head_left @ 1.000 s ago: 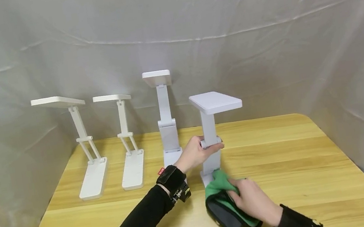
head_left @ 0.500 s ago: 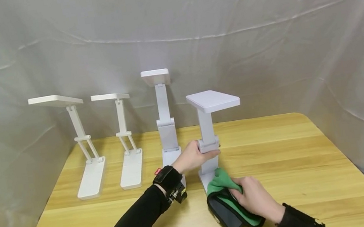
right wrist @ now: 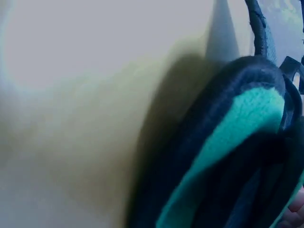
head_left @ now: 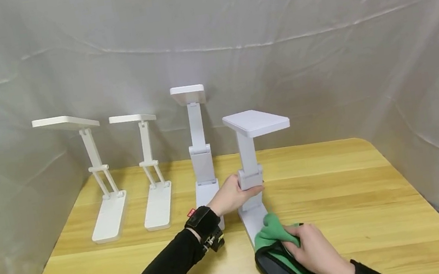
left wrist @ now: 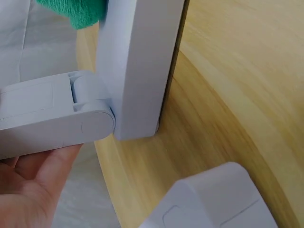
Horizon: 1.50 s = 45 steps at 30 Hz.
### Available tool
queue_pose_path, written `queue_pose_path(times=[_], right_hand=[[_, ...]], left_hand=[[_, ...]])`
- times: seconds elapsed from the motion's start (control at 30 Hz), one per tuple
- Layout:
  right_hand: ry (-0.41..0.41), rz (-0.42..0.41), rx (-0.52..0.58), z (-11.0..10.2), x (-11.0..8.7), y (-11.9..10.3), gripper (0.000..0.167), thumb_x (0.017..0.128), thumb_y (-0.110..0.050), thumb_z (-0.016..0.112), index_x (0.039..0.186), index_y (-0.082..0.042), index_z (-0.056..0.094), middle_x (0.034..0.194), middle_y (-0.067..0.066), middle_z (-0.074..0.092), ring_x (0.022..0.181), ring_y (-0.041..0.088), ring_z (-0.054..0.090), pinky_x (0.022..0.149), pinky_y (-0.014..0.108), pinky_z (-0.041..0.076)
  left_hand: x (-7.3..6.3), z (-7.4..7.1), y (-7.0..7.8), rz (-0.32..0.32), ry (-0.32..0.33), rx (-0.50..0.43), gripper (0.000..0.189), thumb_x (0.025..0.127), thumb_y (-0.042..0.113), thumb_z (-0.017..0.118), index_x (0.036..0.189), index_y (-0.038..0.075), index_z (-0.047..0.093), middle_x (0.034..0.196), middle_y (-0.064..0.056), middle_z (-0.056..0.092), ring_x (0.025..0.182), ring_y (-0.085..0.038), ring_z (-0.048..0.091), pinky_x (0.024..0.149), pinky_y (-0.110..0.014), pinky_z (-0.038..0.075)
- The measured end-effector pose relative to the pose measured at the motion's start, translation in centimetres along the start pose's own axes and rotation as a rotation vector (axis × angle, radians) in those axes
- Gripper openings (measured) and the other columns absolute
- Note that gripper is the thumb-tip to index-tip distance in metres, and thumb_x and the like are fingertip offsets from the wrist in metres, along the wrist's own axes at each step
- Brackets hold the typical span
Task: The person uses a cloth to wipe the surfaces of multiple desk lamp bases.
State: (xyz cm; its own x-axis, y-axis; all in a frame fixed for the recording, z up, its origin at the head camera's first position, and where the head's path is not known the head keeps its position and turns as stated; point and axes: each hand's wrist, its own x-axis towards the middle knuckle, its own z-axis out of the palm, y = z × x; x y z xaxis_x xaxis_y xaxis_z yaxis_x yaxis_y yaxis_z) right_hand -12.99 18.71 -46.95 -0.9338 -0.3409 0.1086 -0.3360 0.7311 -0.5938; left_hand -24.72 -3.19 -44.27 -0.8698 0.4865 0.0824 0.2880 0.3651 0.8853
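Observation:
A white folding desk lamp (head_left: 246, 147) stands right of centre in the head view, its flat head raised over a jointed stem. My left hand (head_left: 234, 195) grips that stem just below its middle joint; the left wrist view shows the fingers (left wrist: 52, 166) under the lower arm, near the hinge at the base (left wrist: 128, 71). My right hand (head_left: 314, 248) pinches a green and dark grey cloth (head_left: 273, 230) with black edging, pressed over the near end of the lamp's base. In the right wrist view the folded cloth (right wrist: 242, 118) covers most of the hand.
Close left of the held lamp stands another white lamp (head_left: 201, 158). Two more white lamps (head_left: 157, 203) (head_left: 109, 215) stand further left on the wooden table (head_left: 362, 210). A grey fabric backdrop (head_left: 320, 70) encloses the back and sides.
My right hand has drawn the cloth toward me along the lamp's base, baring more of it. My left hand has slid down the stem to just below the joint.

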Motion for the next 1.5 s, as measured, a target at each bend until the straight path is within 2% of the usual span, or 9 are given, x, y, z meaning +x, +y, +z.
queue_pose_path(times=[0.27,0.4,0.57,0.73,0.87,0.97,1.1,1.37,1.5], right_hand=[[0.04,-0.013,0.009,0.3,4.4,1.0,0.018,0.091,-0.005,0.068,0.106,-0.004,0.077,0.08,-0.001,0.072,0.06,-0.003,0.05,0.058,0.016,0.044],[0.032,-0.066,-0.028,0.0,3.0,0.8,0.011,0.088,-0.002,0.069,0.096,-0.003,0.077,0.076,0.002,0.071,0.059,-0.004,0.048,0.056,0.015,0.042],[-0.032,-0.081,-0.045,-0.5,0.6,0.4,0.027,0.088,-0.003,0.07,0.113,0.006,0.073,0.085,0.01,0.077,0.061,-0.005,0.052,0.054,0.016,0.044],[0.009,-0.084,-0.062,-0.2,3.2,0.4,0.012,0.09,-0.006,0.069,0.099,-0.003,0.076,0.063,-0.008,0.056,0.054,-0.004,0.043,0.05,0.016,0.039],[0.034,-0.114,-0.102,0.3,4.3,0.6,0.009,0.09,-0.006,0.069,0.084,-0.012,0.071,0.058,-0.01,0.044,0.053,-0.003,0.043,0.05,0.016,0.038],[-0.003,-0.139,-0.119,0.0,2.5,0.6,0.006,0.089,-0.004,0.07,0.093,-0.005,0.074,0.064,-0.004,0.062,0.059,-0.004,0.051,0.054,0.015,0.042],[-0.044,-0.134,-0.094,-0.5,0.6,0.5,0.023,0.089,-0.004,0.07,0.111,0.004,0.073,0.075,0.006,0.073,0.061,-0.006,0.054,0.054,0.016,0.044],[0.036,-0.118,-0.12,0.1,4.3,0.6,0.006,0.09,-0.006,0.069,0.092,-0.006,0.074,0.06,-0.007,0.052,0.055,-0.002,0.043,0.052,0.016,0.039],[0.007,-0.156,-0.113,-0.2,2.9,0.7,0.008,0.089,-0.004,0.069,0.095,-0.005,0.075,0.065,-0.003,0.063,0.056,-0.005,0.046,0.053,0.015,0.041]], left_hand=[[0.0,0.1,0.1,0.015,0.038,0.021,0.033,0.095,0.029,0.07,0.121,0.008,0.067,0.116,-0.011,0.075,0.105,-0.023,0.072,0.092,-0.035,0.058],[-0.1,0.2,0.0,0.008,0.042,0.001,0.031,0.095,0.029,0.07,0.119,0.009,0.068,0.116,-0.01,0.075,0.105,-0.023,0.072,0.09,-0.034,0.059],[-0.4,0.1,-0.2,-0.012,0.038,-0.011,0.035,0.095,0.031,0.069,0.124,0.01,0.066,0.121,-0.011,0.073,0.108,-0.026,0.071,0.092,-0.037,0.059],[-0.4,0.0,-0.4,-0.003,0.048,0.004,0.034,0.095,0.031,0.069,0.122,0.009,0.067,0.119,-0.012,0.074,0.107,-0.026,0.072,0.092,-0.037,0.059],[-0.2,0.0,-0.4,0.004,0.045,-0.004,0.034,0.095,0.031,0.069,0.121,0.009,0.067,0.117,-0.012,0.074,0.106,-0.025,0.072,0.092,-0.036,0.059],[-0.3,0.1,-0.4,-0.001,0.034,-0.004,0.035,0.095,0.032,0.069,0.122,0.009,0.067,0.119,-0.012,0.074,0.108,-0.025,0.072,0.092,-0.037,0.059],[-0.4,0.0,-0.3,-0.02,0.028,-0.002,0.037,0.095,0.033,0.069,0.125,0.01,0.066,0.122,-0.012,0.073,0.111,-0.027,0.071,0.094,-0.038,0.059],[-0.3,0.0,0.1,-0.01,0.036,0.012,0.037,0.096,0.031,0.069,0.125,0.009,0.066,0.121,-0.011,0.073,0.109,-0.025,0.071,0.094,-0.036,0.058],[-0.3,0.1,0.1,-0.004,0.034,0.005,0.037,0.095,0.032,0.069,0.125,0.01,0.065,0.121,-0.011,0.073,0.109,-0.025,0.071,0.093,-0.036,0.059]])
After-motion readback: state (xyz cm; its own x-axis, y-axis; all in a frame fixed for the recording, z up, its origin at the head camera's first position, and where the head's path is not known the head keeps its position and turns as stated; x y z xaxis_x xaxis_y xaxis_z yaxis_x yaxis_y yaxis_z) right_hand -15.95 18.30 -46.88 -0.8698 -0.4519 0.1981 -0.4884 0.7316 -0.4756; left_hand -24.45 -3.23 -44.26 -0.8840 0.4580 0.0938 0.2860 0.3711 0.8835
